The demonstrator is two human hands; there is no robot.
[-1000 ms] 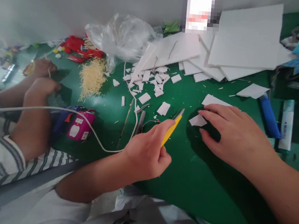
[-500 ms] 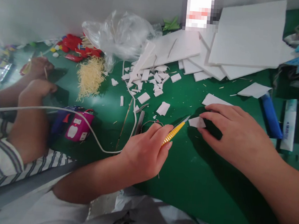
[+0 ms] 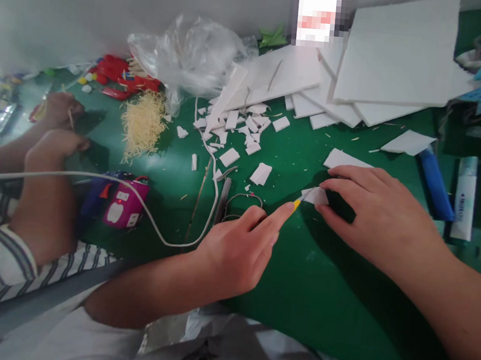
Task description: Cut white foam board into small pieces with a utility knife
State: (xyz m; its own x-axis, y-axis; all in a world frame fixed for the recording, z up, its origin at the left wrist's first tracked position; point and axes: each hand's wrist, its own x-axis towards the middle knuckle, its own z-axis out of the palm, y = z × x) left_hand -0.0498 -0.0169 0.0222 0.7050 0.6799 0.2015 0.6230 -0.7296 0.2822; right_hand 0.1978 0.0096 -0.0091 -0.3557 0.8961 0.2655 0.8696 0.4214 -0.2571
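My left hand (image 3: 242, 241) is closed round a yellow craft knife (image 3: 297, 204), the index finger stretched along its handle. Most of the handle is hidden by the hand. The knife's tip touches the left end of a small white foam-board piece (image 3: 316, 195). My right hand (image 3: 371, 212) pinches that piece at its right end between thumb and fingers, low over the green table (image 3: 293, 306). Just behind the right hand's fingertips lies a longer white foam-board strip (image 3: 345, 159).
White foam-board sheets (image 3: 396, 53) are stacked at the back, with scraps (image 3: 250, 131) to their left. A white cable (image 3: 164, 242) loops near a pink box (image 3: 125, 204). A blue tool (image 3: 436, 181) and white tube (image 3: 464, 197) lie right. A co-worker's hands (image 3: 63, 127) are at left.
My left hand has slid its index finger forward over the knife and moved the tip rightward onto the foam-board piece. My right hand keeps its pinch, almost unmoved.
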